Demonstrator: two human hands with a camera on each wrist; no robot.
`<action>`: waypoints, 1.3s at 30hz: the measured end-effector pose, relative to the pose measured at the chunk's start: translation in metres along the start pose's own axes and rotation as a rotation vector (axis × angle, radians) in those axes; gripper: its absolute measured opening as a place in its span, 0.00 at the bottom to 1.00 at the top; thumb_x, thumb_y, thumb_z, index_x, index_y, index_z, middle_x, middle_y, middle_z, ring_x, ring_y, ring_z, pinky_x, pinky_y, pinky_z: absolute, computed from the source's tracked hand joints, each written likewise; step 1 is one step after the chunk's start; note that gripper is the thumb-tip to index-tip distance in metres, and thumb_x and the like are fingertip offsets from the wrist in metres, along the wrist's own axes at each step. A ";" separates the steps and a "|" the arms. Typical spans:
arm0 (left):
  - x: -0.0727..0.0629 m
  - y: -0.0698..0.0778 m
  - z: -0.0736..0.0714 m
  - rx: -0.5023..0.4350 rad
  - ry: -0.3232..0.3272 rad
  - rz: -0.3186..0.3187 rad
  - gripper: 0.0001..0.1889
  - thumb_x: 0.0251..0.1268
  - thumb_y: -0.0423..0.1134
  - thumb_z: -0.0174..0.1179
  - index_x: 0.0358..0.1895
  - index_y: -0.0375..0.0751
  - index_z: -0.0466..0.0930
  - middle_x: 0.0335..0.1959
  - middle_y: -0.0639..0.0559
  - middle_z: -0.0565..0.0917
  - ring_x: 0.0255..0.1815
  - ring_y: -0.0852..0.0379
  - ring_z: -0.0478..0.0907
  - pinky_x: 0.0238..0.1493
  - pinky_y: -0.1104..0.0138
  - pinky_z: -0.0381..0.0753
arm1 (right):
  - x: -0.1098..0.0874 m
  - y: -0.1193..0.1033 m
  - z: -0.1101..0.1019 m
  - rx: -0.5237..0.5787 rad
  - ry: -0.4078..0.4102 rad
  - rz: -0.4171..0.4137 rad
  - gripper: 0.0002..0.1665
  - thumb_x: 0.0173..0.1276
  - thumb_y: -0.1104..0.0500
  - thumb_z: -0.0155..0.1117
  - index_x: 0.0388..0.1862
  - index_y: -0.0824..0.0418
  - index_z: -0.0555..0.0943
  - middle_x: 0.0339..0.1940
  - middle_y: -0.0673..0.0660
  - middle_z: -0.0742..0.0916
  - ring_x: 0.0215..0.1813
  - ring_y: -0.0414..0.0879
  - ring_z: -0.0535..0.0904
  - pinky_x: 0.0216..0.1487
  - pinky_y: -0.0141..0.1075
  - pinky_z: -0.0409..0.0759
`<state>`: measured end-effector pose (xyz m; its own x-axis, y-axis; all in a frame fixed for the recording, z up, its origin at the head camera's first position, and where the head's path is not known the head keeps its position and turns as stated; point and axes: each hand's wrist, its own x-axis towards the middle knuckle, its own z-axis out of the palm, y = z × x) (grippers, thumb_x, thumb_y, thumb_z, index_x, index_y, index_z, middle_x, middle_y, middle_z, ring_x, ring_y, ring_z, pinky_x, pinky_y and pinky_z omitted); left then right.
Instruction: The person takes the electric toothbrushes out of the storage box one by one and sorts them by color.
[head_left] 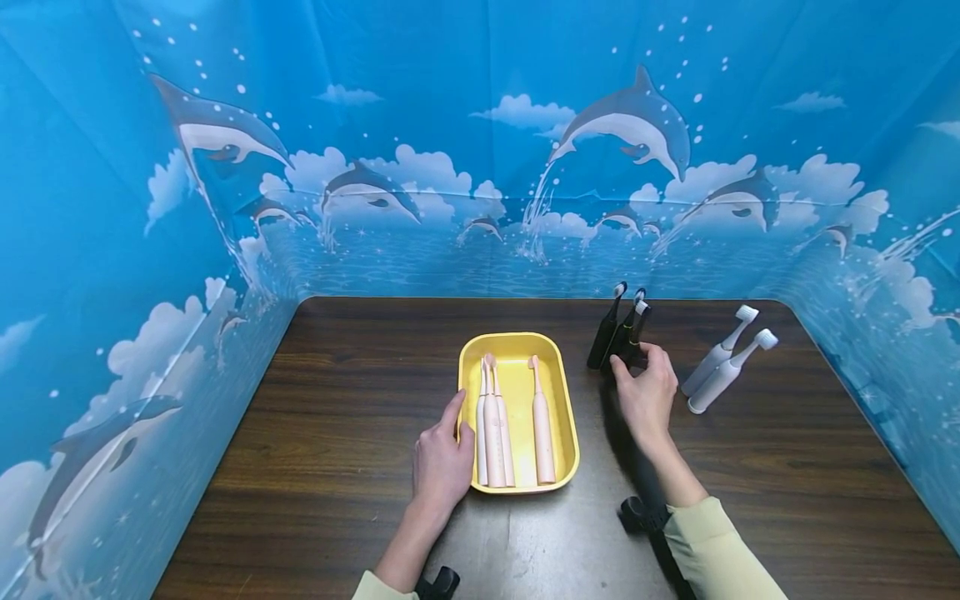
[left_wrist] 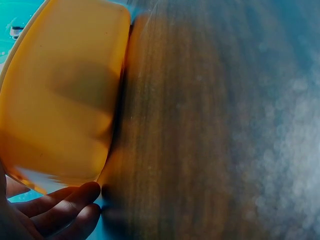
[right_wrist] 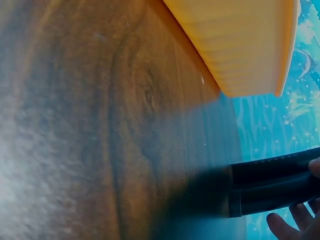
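My right hand (head_left: 648,393) pinches the handle of a black electric toothbrush (right_wrist: 280,192) between thumb and fingers. It belongs to a group of three upright black toothbrushes (head_left: 603,340) right of the tray. In the right wrist view another black handle stands right beside it. My left hand (head_left: 442,458) rests at the left side of a yellow tray (head_left: 567,408), index finger and thumb at the rim. The left wrist view has its other fingers (left_wrist: 75,207) by the outer wall. Inside the tray lie three pale pink toothbrushes (head_left: 492,442) together and another pink toothbrush (head_left: 543,442) apart.
Two white electric toothbrushes (head_left: 716,383) stand on the dark wooden table (head_left: 337,433), right of my right hand. A blue dolphin-print cloth (head_left: 450,108) hangs along the table's back and sides. Each wrist carries a black camera mount (head_left: 637,515).
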<state>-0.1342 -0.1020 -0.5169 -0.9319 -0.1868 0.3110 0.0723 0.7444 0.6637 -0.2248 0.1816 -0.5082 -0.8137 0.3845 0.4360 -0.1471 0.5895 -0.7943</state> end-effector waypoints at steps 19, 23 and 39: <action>0.000 -0.001 0.001 -0.005 -0.004 0.000 0.25 0.68 0.34 0.57 0.68 0.48 0.79 0.38 0.36 0.88 0.20 0.51 0.73 0.20 0.59 0.68 | -0.004 -0.020 -0.007 0.070 0.047 0.024 0.34 0.62 0.65 0.75 0.65 0.67 0.71 0.60 0.66 0.74 0.59 0.59 0.73 0.58 0.51 0.72; 0.001 -0.001 0.000 -0.012 -0.020 -0.018 0.25 0.69 0.35 0.56 0.69 0.48 0.78 0.33 0.37 0.87 0.18 0.52 0.70 0.19 0.60 0.66 | -0.010 -0.037 -0.009 0.128 0.111 -0.005 0.33 0.63 0.65 0.74 0.65 0.68 0.72 0.60 0.66 0.74 0.59 0.58 0.72 0.57 0.52 0.71; 0.000 -0.001 0.000 -0.026 -0.017 -0.010 0.25 0.69 0.35 0.56 0.69 0.47 0.78 0.33 0.38 0.88 0.17 0.54 0.70 0.18 0.61 0.65 | -0.046 -0.093 0.013 0.374 -0.327 -0.166 0.27 0.66 0.72 0.64 0.64 0.66 0.74 0.58 0.63 0.81 0.56 0.56 0.81 0.53 0.48 0.82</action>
<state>-0.1343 -0.1024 -0.5172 -0.9383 -0.1833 0.2932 0.0721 0.7256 0.6844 -0.1813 0.0999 -0.4597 -0.8867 0.0299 0.4615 -0.4313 0.3063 -0.8486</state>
